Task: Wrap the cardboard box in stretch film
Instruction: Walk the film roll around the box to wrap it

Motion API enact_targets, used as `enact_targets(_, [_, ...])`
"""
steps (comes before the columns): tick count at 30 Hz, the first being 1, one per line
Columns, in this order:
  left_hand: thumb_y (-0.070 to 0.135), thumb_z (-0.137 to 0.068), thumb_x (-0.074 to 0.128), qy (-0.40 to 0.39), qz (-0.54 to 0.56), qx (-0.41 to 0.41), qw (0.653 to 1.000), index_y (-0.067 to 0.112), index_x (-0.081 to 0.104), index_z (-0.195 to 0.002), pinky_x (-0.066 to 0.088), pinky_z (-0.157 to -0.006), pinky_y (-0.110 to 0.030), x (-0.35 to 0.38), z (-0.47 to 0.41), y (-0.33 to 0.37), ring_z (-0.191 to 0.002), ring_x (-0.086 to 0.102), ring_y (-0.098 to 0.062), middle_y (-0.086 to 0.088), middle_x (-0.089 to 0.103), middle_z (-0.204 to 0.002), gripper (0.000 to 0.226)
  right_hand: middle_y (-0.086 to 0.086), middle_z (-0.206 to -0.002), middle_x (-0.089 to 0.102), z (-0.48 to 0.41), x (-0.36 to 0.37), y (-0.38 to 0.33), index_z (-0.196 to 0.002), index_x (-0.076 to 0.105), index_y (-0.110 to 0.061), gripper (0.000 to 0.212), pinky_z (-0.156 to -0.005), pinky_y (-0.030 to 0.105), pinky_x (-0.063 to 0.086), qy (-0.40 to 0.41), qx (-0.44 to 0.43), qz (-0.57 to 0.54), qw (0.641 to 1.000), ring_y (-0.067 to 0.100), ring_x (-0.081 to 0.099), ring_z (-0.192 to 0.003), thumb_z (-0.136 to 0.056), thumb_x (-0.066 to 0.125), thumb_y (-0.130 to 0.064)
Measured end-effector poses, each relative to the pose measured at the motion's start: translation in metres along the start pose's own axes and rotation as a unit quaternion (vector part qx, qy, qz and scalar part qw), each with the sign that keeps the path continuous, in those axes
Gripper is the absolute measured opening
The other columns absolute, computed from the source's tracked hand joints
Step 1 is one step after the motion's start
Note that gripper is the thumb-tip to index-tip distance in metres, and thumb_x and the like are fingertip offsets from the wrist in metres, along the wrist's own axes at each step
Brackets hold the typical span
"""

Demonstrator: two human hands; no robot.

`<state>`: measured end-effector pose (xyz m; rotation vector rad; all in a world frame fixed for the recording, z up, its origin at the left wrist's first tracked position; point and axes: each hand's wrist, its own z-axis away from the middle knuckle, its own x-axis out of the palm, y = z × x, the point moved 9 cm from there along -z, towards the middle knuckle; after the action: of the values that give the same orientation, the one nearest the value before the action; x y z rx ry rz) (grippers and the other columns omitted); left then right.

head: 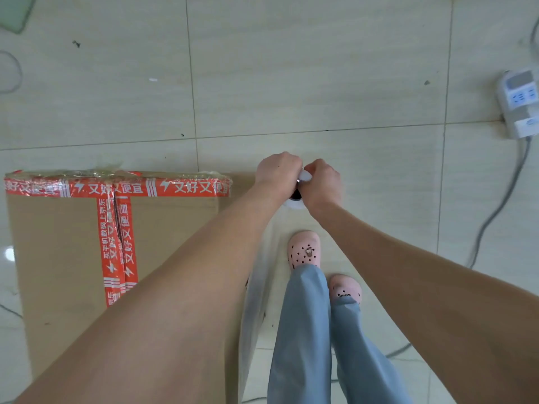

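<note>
Tiled floor point(291, 83), power strip point(519, 103), box point(58, 243), left hand point(278, 169) and right hand point(322, 182) gripping film roll point(304, 175)

The cardboard box point(64, 258) is brown, closed, and sealed with red tape point(116, 188) printed in white, laid in a T across its top. Glossy film covers its far top edge. The stretch film roll point(297, 203) stands upright just off the box's far right corner, gripped by my left hand point(278, 170) and right hand point(322, 182). A clear film sheet point(256, 301) runs along the box's right side.

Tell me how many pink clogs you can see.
2. The forward pink clog stands right of the cardboard box; the nearer pink clog is partly under a trouser hem. None looks hidden.
</note>
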<state>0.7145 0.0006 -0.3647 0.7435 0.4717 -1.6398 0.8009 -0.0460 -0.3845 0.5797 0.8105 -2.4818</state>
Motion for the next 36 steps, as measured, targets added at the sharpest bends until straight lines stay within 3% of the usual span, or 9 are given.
enact_targets(3, [0.009,-0.082,0.050,0.029,0.061,-0.051,0.996,0.011,0.057,-0.080,0.038,-0.061,-0.029,-0.010,-0.009,-0.021,-0.074,0.052,-0.027,-0.005,0.053,-0.079,0.008,0.002,-0.107,0.061,-0.008,-0.007,-0.024,-0.105,0.057,-0.016,0.027,-0.076,0.036,0.049,0.017,-0.045,0.020,0.999,0.025,0.058,-0.092,-0.083,0.047,-0.005])
enact_targets(6, [0.016,-0.080,0.055,0.038,0.155,-0.127,0.979,0.011,0.053,-0.072,0.037,-0.053,-0.026,-0.014,-0.016,-0.052,-0.072,0.053,-0.027,-0.003,0.053,-0.073,0.010,0.003,-0.112,0.057,-0.014,-0.009,-0.047,-0.112,0.055,-0.015,0.030,-0.076,0.035,0.046,0.024,-0.070,0.005,0.997,0.025,0.055,-0.099,-0.084,0.049,-0.006])
enact_targets(10, [0.019,-0.078,0.060,0.027,0.240,-0.195,0.951,0.014,0.042,-0.062,0.032,-0.047,-0.025,-0.014,-0.018,-0.084,-0.070,0.053,-0.025,-0.001,0.050,-0.067,0.024,0.003,-0.099,0.054,-0.017,0.009,-0.037,-0.120,0.046,-0.016,0.041,-0.080,0.039,0.054,-0.050,0.083,-0.090,0.991,0.027,0.062,-0.091,-0.081,0.060,-0.019])
enact_targets(12, [0.019,-0.079,0.060,0.010,0.239,-0.207,0.949,0.014,0.043,-0.064,0.035,-0.053,-0.026,-0.015,-0.020,-0.092,-0.071,0.053,-0.024,-0.003,0.053,-0.074,0.024,0.002,-0.095,0.056,-0.017,0.017,-0.040,-0.119,0.047,-0.017,0.042,-0.082,0.042,0.056,-0.075,0.116,-0.143,0.980,0.028,0.066,-0.089,-0.080,0.062,-0.019])
enact_targets(15, [0.021,-0.081,0.060,-0.020,0.221,-0.192,0.956,0.012,0.046,-0.065,0.033,-0.048,-0.025,-0.016,-0.024,-0.097,-0.067,0.052,-0.022,-0.003,0.055,-0.075,0.023,0.005,-0.106,0.058,-0.018,0.020,-0.049,-0.122,0.048,-0.016,0.046,-0.081,0.043,0.056,-0.071,0.110,-0.144,0.981,0.028,0.067,-0.091,-0.079,0.062,-0.017])
enact_targets(17, [0.019,-0.081,0.060,-0.026,0.206,-0.153,0.966,0.010,0.057,-0.079,0.038,-0.054,-0.026,-0.018,-0.028,-0.092,-0.073,0.056,-0.023,-0.005,0.061,-0.085,0.009,0.006,-0.112,0.058,-0.018,0.022,-0.050,-0.122,0.049,-0.016,0.045,-0.081,0.043,0.056,-0.063,0.108,-0.144,0.982,0.029,0.066,-0.092,-0.078,0.061,-0.016])
enact_targets(20, [0.015,-0.079,0.058,-0.025,0.174,-0.119,0.977,0.015,0.065,-0.098,0.040,-0.062,-0.028,-0.022,-0.035,-0.084,-0.088,0.061,-0.025,-0.003,0.064,-0.096,0.020,0.007,-0.115,0.058,-0.020,0.020,-0.054,-0.120,0.049,-0.017,0.043,-0.080,0.041,0.056,-0.063,0.100,-0.126,0.985,0.029,0.065,-0.091,-0.078,0.060,-0.016])
enact_targets(26, [0.015,-0.081,0.055,-0.035,0.144,-0.160,0.976,0.011,0.069,-0.088,0.039,-0.061,-0.027,-0.035,-0.044,-0.096,-0.075,0.054,-0.025,-0.004,0.057,-0.083,0.016,0.004,-0.107,0.057,-0.032,0.018,-0.072,-0.129,0.048,-0.019,0.046,-0.068,0.027,0.039,-0.092,0.067,-0.053,0.992,0.024,0.055,-0.088,-0.084,0.058,-0.017])
enact_targets(36, [0.024,-0.079,0.062,-0.011,0.184,-0.237,0.954,0.011,0.062,-0.081,0.041,-0.061,-0.028,-0.045,-0.033,-0.155,-0.079,0.059,-0.028,-0.006,0.057,-0.076,0.013,0.008,-0.114,0.063,-0.047,0.042,-0.128,-0.127,0.055,-0.022,0.047,-0.082,0.039,0.055,-0.121,-0.004,0.010,0.993,0.029,0.062,-0.099,-0.082,0.058,-0.013])
